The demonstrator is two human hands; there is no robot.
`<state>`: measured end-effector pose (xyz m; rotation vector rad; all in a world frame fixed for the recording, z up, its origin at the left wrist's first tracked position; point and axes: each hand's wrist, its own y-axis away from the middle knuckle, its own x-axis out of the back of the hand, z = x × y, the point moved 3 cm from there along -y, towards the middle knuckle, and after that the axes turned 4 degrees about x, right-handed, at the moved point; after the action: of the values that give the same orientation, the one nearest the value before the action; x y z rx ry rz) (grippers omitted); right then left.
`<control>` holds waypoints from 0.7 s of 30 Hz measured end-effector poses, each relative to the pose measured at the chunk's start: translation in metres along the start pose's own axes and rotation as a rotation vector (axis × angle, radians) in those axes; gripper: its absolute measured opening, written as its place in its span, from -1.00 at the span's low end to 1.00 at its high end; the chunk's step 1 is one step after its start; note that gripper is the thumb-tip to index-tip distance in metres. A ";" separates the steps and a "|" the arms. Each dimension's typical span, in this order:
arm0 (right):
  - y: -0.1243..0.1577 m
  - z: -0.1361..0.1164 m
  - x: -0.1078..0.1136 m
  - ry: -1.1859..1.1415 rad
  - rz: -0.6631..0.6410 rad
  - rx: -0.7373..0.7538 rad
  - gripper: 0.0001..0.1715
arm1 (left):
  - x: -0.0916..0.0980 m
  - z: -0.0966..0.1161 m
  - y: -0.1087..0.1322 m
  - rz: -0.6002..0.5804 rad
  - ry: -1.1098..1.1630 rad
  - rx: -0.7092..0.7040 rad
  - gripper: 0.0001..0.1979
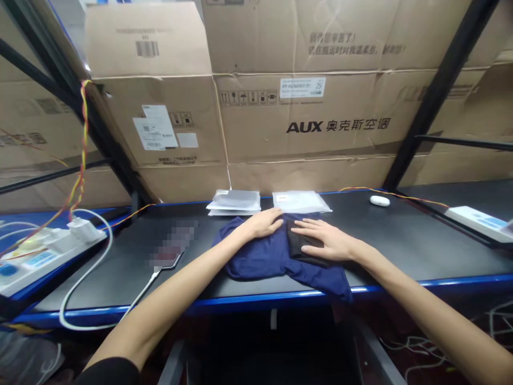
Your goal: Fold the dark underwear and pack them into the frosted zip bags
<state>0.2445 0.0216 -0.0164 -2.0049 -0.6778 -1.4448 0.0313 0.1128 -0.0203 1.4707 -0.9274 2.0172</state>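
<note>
Both hands lie flat, fingers released: your left hand [264,223] on the navy garment [256,259], right hand [323,239] on a black folded cloth [297,248] atop it. The garment (long axis left-right) trails a corner over the table's [401,240] front edge.

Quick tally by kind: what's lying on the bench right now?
Navy garment: 1
Black folded cloth: 1
Clear bag piles: 2
Power strips: 2
Small white case: 1
Blurred item on cable: 1
Total: 8
</note>
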 end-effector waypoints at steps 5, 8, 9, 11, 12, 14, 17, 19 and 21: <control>0.001 0.001 0.000 -0.001 0.012 0.002 -0.25 | 0.010 0.000 0.001 0.094 0.030 -0.024 -0.59; 0.001 0.000 0.001 -0.029 0.023 0.000 -0.25 | 0.020 0.006 0.008 0.140 0.011 -0.060 -0.60; 0.001 0.000 0.001 -0.034 0.024 -0.004 -0.25 | 0.024 0.009 0.013 0.141 -0.003 -0.077 -0.60; 0.001 -0.001 0.001 -0.032 0.018 -0.015 -0.25 | 0.029 0.016 0.025 0.122 -0.035 -0.109 -0.59; 0.001 -0.001 0.001 -0.029 0.012 -0.021 -0.25 | 0.031 0.019 0.032 0.104 -0.051 -0.116 -0.59; 0.002 -0.001 0.002 -0.025 -0.003 -0.035 -0.22 | 0.033 0.025 0.046 0.062 -0.075 -0.107 -0.60; 0.001 0.000 0.003 -0.052 -0.048 -0.044 -0.11 | 0.031 0.028 0.064 0.025 -0.086 -0.047 -0.62; 0.001 0.002 0.004 -0.075 -0.099 -0.052 -0.02 | 0.027 0.029 0.071 0.033 -0.068 -0.018 -0.62; 0.000 0.002 0.004 -0.085 -0.128 -0.062 0.01 | 0.024 0.027 0.072 0.062 -0.025 -0.013 -0.61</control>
<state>0.2476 0.0233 -0.0133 -2.1140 -0.8199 -1.4771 -0.0104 0.0441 -0.0097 1.4806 -1.0063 2.0373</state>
